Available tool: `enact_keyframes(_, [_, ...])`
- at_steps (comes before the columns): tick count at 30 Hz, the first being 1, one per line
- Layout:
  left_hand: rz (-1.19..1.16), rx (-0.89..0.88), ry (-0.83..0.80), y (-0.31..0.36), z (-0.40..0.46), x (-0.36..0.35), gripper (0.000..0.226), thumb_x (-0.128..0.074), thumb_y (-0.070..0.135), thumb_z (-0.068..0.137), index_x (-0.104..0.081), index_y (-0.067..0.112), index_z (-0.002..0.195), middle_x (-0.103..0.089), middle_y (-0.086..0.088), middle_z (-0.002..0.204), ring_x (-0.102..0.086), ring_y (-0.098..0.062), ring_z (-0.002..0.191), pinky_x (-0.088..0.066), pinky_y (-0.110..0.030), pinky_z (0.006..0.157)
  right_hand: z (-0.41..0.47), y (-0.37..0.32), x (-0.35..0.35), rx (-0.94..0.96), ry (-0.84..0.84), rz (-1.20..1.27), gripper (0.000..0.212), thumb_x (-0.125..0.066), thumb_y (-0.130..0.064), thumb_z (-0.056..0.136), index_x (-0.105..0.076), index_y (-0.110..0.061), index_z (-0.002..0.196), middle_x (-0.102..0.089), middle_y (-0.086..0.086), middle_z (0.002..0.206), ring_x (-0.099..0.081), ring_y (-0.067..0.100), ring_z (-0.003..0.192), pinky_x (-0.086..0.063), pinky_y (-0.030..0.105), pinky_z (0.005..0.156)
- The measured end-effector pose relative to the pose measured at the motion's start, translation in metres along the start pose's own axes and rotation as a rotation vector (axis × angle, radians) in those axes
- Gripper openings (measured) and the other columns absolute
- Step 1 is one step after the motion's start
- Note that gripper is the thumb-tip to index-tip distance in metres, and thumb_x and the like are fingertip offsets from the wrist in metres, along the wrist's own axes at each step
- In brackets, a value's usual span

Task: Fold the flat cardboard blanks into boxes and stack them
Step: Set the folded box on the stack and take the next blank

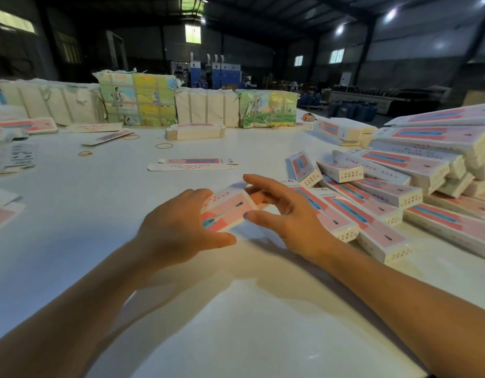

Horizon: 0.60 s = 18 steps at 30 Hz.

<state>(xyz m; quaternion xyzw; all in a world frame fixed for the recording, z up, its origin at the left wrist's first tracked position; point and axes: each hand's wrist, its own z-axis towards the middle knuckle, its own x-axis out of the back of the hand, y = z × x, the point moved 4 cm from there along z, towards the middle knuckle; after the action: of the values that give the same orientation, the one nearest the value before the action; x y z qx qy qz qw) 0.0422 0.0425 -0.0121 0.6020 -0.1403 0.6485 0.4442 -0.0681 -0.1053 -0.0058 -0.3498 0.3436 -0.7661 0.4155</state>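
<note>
Fingers (203,195) of both hands pinch a half-formed box (227,211); right of it many folded boxes (385,192) lie heaped, beyond it one flat blank (192,165) waits.

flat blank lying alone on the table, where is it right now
In the head view the flat blank lies mid-table, beyond both hands, nearer than the small stack of blanks and left of the pile of folded boxes.

Pink-and-white box (227,211) half-folded above table, beside piled finished boxes (394,186).
</note>
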Motion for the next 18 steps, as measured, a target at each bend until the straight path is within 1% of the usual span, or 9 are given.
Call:
enact_keyframes(2, [0.0,-0.006,-0.017,-0.002,0.0,0.001,0.064,-0.056,0.076,0.056,-0.04,0.038,0.104,-0.051,0.017,0.097,-0.055,-0.008,0.081,-0.051,-0.025,0.066,-0.001,0.0,-0.005,0.011,-0.035,-0.016,0.051,-0.066,0.004,0.081,-0.059,-0.03,0.118,-0.067,-0.016,0.089,-0.06,0.001,0.086,-0.046,0.016,0.083])
enact_keyframes(3, [0.016,-0.009,-0.016,-0.002,0.0,0.001,0.061,-0.059,0.075,0.058,-0.041,0.037,0.102,-0.051,0.019,0.092,-0.054,-0.007,0.077,-0.048,-0.024,0.062,-0.001,0.001,-0.006,0.013,-0.043,-0.021,0.049,-0.065,0.006,0.082,-0.059,-0.025,0.119,-0.067,-0.019,0.082,-0.06,-0.002,0.081,-0.046,0.012,0.079])
enact_keyframes(6, [0.118,-0.019,-0.008,0.001,0.001,0.002,0.054,-0.063,0.071,0.065,-0.034,0.04,0.098,-0.042,0.021,0.086,-0.048,-0.003,0.068,-0.038,-0.019,0.054,-0.002,0.002,-0.007,0.0,-0.027,-0.031,0.049,-0.062,0.011,0.083,-0.055,-0.016,0.123,-0.061,-0.021,0.07,-0.057,-0.005,0.07,-0.045,0.008,0.069])
enact_keyframes(7, [0.131,-0.024,-0.006,0.002,0.002,0.002,0.054,-0.062,0.072,0.065,-0.033,0.04,0.097,-0.043,0.02,0.086,-0.048,-0.003,0.069,-0.04,-0.02,0.055,-0.002,0.002,-0.006,-0.006,-0.022,-0.042,0.05,-0.063,0.011,0.082,-0.056,-0.017,0.123,-0.061,-0.019,0.072,-0.056,-0.005,0.071,-0.045,0.009,0.069])
enact_keyframes(10, [0.109,-0.021,-0.017,0.0,0.003,0.004,0.056,-0.058,0.077,0.059,-0.038,0.038,0.093,-0.05,0.019,0.085,-0.051,-0.005,0.073,-0.049,-0.028,0.064,-0.003,0.0,-0.009,-0.009,-0.072,-0.113,0.056,-0.066,0.007,0.08,-0.053,-0.025,0.125,-0.062,-0.019,0.094,-0.058,-0.004,0.084,-0.044,0.01,0.076])
enact_keyframes(12, [0.091,-0.005,-0.045,0.0,0.002,0.005,0.061,-0.051,0.08,0.051,-0.041,0.037,0.093,-0.053,0.017,0.085,-0.052,-0.006,0.076,-0.051,-0.031,0.066,-0.005,0.0,-0.013,0.008,-0.109,-0.205,0.058,-0.066,0.004,0.083,-0.049,-0.029,0.128,-0.058,-0.024,0.096,-0.056,-0.006,0.087,-0.042,0.008,0.077])
enact_keyframes(15, [0.116,0.056,-0.082,-0.002,0.003,0.0,0.068,-0.045,0.082,0.051,-0.04,0.038,0.102,-0.054,0.015,0.094,-0.054,-0.008,0.082,-0.05,-0.031,0.069,-0.003,0.001,-0.014,-0.012,-0.097,-0.266,0.055,-0.063,0.001,0.086,-0.047,-0.024,0.134,-0.055,-0.022,0.094,-0.054,-0.005,0.086,-0.041,0.006,0.077])
enact_keyframes(17, [0.168,0.084,-0.063,-0.005,0.005,-0.003,0.071,-0.041,0.086,0.063,-0.039,0.037,0.114,-0.054,0.011,0.104,-0.055,-0.012,0.088,-0.051,-0.033,0.072,-0.002,0.002,-0.013,-0.031,-0.066,-0.28,0.053,-0.062,-0.003,0.089,-0.047,-0.026,0.134,-0.059,-0.012,0.095,-0.055,0.003,0.086,-0.043,0.008,0.078])
enact_keyframes(18, [0.203,0.082,-0.049,-0.005,0.005,-0.004,0.075,-0.033,0.089,0.064,-0.037,0.037,0.119,-0.053,0.009,0.108,-0.055,-0.014,0.091,-0.051,-0.033,0.073,-0.002,0.001,-0.013,-0.03,-0.047,-0.279,0.053,-0.061,-0.004,0.089,-0.046,-0.03,0.132,-0.061,-0.004,0.096,-0.056,0.008,0.087,-0.044,0.009,0.078])
